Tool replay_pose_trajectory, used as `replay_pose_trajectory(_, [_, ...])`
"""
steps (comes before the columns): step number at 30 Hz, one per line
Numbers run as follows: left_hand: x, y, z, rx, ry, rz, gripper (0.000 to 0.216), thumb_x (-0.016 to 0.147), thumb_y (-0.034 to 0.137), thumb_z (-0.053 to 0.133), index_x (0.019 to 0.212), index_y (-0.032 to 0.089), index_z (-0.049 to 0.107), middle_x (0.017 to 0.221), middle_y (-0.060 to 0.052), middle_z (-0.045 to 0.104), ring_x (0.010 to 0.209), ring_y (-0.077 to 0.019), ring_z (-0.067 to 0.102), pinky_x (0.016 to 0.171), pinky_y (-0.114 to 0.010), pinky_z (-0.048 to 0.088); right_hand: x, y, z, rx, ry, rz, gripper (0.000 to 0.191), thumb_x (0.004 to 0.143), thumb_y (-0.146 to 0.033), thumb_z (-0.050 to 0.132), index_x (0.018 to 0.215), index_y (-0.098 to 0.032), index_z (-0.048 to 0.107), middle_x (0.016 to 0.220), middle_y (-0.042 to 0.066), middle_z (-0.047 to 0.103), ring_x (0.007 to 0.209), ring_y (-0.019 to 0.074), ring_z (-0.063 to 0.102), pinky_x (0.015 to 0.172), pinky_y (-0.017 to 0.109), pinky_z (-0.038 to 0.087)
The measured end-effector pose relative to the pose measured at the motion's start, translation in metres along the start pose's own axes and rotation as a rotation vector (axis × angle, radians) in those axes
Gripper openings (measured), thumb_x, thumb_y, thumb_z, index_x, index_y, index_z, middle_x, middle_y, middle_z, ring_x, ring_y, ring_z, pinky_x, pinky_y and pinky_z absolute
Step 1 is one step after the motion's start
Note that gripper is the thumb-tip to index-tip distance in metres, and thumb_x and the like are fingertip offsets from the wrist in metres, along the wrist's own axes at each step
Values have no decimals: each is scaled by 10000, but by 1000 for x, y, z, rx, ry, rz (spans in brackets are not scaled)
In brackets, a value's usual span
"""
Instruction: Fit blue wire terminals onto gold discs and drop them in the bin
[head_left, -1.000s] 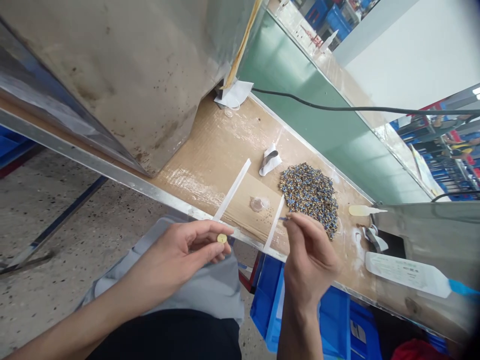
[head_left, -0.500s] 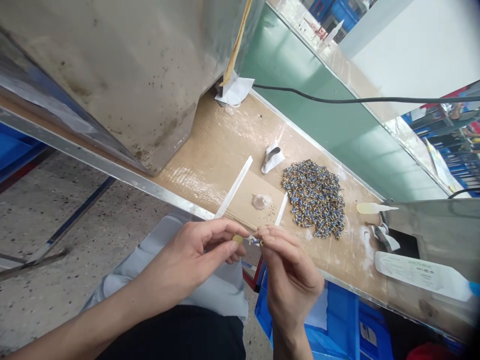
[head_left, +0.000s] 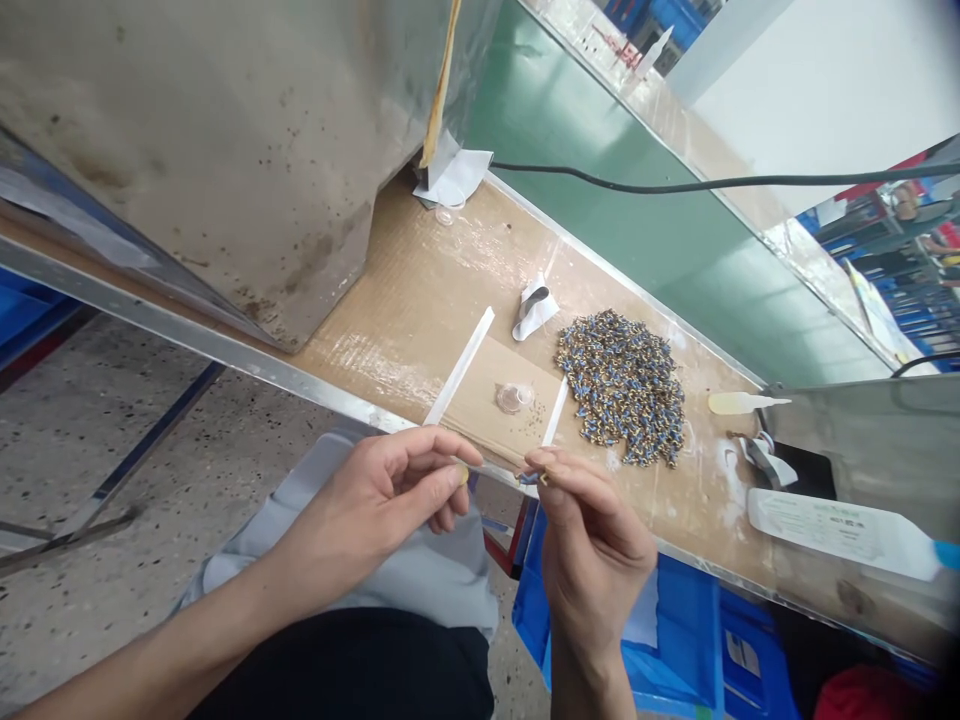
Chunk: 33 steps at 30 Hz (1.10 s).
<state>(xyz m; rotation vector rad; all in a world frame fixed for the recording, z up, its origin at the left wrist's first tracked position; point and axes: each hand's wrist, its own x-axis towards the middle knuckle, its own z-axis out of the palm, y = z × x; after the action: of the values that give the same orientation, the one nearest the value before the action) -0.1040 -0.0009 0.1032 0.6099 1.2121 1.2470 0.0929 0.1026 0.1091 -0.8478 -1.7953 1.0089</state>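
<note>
My left hand (head_left: 405,485) is closed, thumb against forefinger, with a small yellow piece (head_left: 463,475) at the thumb tip; its kind is not clear. A faint thin greyish tip seems to stick out from these fingers to the right. Between the thumb and fingers of my right hand (head_left: 596,535) sits a small blue and gold metal part (head_left: 531,479), mostly covered by the fingertips. The two hands are a short gap apart, over the front edge of the bench. Just behind lies a pile of similar blue and gold parts (head_left: 622,390).
On the bench (head_left: 442,270) a small clear dish (head_left: 514,398) stands beside scattered tiny bits. Nearby are a curled white strip (head_left: 534,308), a yellowish dropper bottle (head_left: 742,402) and a large white bottle (head_left: 840,535). A metal housing (head_left: 225,150) rises left; a blue crate (head_left: 675,640) sits below.
My hands have drawn apart: the right hand with the blue and gold part has moved slightly right, the left slightly left. The view has shifted a little.
</note>
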Motion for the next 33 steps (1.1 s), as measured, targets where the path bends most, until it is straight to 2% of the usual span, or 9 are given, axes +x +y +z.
replay_pose_trajectory(3, [1,0,2,-4,15,-11,159,1107,351,720,1200,247,795,920,6,835,818,-153,766,800,-263,635,0,0,-1,5,-6,2,189,1029,-129,771,1102,-276,866,1119,40,859,1057,212,818,938,371,677])
replay_pose_trajectory(7, [2,-5,7,-64,16,-86,236,1029,343,830,1241,242,813,1105,-45,900,1003,-218,843,929,-322,669,-1,-1,0,5,-24,13,190,1022,-122,785,1101,-274,867,1114,43,860,1075,212,819,931,360,689])
replay_pose_trajectory(11, [2,-6,11,-104,5,-61,162,1058,257,791,1214,260,838,1125,-13,906,1034,-182,849,962,-274,660,-2,-3,2,17,-49,13,224,1019,-99,783,1117,-283,867,1129,37,863,1095,203,822,992,366,692])
replay_pose_trajectory(15, [2,-2,12,-136,-10,-39,212,1016,239,851,1225,259,831,1127,-12,905,1092,-190,854,972,-253,655,-3,-3,4,28,-57,6,244,1015,-89,783,1129,-288,867,1135,38,864,1104,208,826,1002,378,696])
replay_pose_trajectory(20, [3,0,10,-131,2,-44,177,1031,305,849,1195,240,845,1113,-19,904,1051,-184,846,951,-252,661,-4,-3,5,14,-58,11,233,1011,-107,790,1123,-297,868,1123,44,863,1089,229,829,977,416,709])
replay_pose_trajectory(26, [-2,-7,11,-123,-24,-59,292,1056,386,829,1324,271,840,1058,-10,903,981,-195,850,926,-295,682,-3,-4,8,27,-71,-9,230,1009,-82,788,1108,-275,865,1109,41,858,1056,216,827,959,389,705])
replay_pose_trajectory(33, [-9,2,15,-55,-19,-17,331,1056,313,824,1386,306,840,1105,-6,909,1018,-203,871,936,-274,689,-3,-7,6,-19,-151,-60,289,1001,-45,782,1155,-276,859,1149,41,857,1092,227,831,1006,413,702])
